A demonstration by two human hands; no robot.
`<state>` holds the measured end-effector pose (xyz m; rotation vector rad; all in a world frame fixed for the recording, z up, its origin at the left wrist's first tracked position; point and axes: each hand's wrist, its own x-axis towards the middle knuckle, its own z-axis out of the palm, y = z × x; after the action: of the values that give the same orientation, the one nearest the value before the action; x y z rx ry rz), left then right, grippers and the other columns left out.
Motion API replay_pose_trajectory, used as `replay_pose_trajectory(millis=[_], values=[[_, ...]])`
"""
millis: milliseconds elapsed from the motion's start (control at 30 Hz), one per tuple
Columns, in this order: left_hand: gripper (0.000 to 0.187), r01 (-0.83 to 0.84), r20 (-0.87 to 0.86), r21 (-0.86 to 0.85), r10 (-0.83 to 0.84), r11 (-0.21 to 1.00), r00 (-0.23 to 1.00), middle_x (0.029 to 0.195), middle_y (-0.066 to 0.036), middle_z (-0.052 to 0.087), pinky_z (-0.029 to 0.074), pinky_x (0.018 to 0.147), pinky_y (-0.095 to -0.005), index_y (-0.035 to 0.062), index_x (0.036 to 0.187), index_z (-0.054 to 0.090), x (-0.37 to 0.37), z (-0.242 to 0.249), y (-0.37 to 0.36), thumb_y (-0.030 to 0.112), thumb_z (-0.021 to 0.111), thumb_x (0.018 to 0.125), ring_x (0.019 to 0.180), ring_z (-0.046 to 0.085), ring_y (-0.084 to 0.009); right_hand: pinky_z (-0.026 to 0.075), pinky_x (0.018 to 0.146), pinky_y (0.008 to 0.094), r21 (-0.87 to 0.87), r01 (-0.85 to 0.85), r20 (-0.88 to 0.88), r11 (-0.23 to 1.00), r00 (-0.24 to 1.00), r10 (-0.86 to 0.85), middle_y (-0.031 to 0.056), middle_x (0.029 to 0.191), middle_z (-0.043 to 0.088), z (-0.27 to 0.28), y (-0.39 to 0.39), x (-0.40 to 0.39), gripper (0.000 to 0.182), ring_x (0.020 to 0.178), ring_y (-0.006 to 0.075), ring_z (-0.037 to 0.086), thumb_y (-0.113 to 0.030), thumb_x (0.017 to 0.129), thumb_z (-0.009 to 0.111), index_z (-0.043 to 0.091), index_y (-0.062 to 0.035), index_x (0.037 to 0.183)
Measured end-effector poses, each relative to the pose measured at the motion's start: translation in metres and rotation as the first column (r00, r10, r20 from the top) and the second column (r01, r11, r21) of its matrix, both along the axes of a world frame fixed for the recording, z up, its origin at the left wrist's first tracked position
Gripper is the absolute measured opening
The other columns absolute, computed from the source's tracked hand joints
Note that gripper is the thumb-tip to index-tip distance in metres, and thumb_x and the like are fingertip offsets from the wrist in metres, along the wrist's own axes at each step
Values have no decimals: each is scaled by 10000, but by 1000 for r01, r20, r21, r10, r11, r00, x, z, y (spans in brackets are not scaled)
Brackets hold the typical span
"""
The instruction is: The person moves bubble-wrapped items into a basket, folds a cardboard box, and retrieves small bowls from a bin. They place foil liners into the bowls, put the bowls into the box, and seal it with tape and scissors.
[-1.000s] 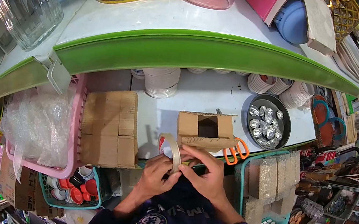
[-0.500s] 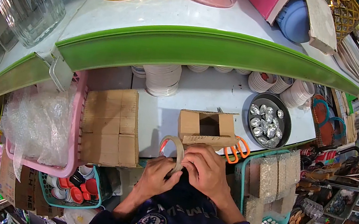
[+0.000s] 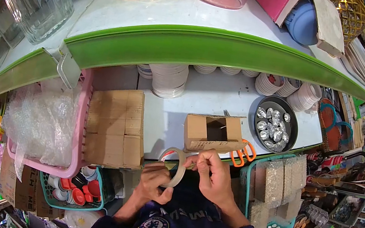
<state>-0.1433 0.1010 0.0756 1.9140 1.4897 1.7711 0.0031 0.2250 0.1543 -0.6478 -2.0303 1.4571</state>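
A roll of clear tape (image 3: 178, 173) stands on edge in front of my chest. My left hand (image 3: 155, 179) is closed around its lower left side. The fingers of my right hand (image 3: 212, 174) are pinched at the roll's right side, where the tape's loose end is too small to make out. Just beyond the hands, a small cardboard box (image 3: 198, 136) sits on the white shelf with its top open. Orange-handled scissors (image 3: 237, 160) lie at the box's right, their blades mostly hidden behind it.
A larger cardboard box (image 3: 115, 127) stands left, beside a pink basket (image 3: 76, 144) of bubble wrap. At right, a dark round pan (image 3: 265, 103) holds several foil-wrapped pieces, above a teal basket (image 3: 248, 180) of wrapped packages. The green shelf edge (image 3: 213, 46) overhangs the bowls (image 3: 169, 80).
My right hand has shifted slightly right, and its fingers have spread less tightly against the roll. My left hand has turned a little around the tape. The view has shifted slightly.
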Motion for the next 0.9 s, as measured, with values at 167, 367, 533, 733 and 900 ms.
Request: replay_pose_trajectory(millis=[167, 367, 533, 733, 900], values=[[515, -16, 396, -240, 113, 971, 911, 847, -106, 557, 451, 611, -306, 2, 1282, 432, 19, 11, -7, 112, 605, 809, 640, 549, -197, 522, 657, 335, 59, -64, 71, 996, 996, 60, 131, 909, 693, 7, -5, -4, 67, 771, 285, 685, -81, 970, 526, 494, -23, 960], [662, 221, 622, -496, 166, 840, 765, 906, -79, 526, 445, 677, -296, 33, 1494, 199, 15, 42, -1, 41, 531, 921, 743, 510, -141, 507, 671, 387, 144, -132, 106, 981, 987, 117, 153, 870, 648, -2, -8, -11, 88, 794, 367, 646, -92, 945, 562, 522, -20, 975], [582, 112, 516, -526, 212, 843, 830, 853, -47, 452, 387, 696, -255, 12, 1468, 279, 16, 41, 1, 88, 539, 952, 745, 416, -122, 500, 703, 391, 77, -170, 101, 982, 982, 162, 153, 872, 634, -3, -7, -12, 110, 820, 365, 638, -117, 951, 565, 528, -17, 979], [585, 102, 478, -561, 221, 822, 850, 831, -43, 439, 394, 694, -264, 4, 1464, 284, 13, 46, 2, 83, 547, 948, 738, 417, -121, 503, 720, 389, 41, -177, 106, 983, 979, 172, 158, 891, 638, 0, -7, -12, 114, 840, 359, 643, -118, 952, 563, 539, -14, 992], [593, 37, 419, -531, 225, 846, 880, 857, -37, 461, 405, 661, -254, 11, 1470, 265, 16, 38, 4, 72, 541, 948, 735, 443, -112, 506, 731, 387, 5, -184, 105, 983, 978, 182, 161, 911, 645, -2, -6, -11, 124, 857, 355, 649, -128, 957, 563, 541, -14, 999]])
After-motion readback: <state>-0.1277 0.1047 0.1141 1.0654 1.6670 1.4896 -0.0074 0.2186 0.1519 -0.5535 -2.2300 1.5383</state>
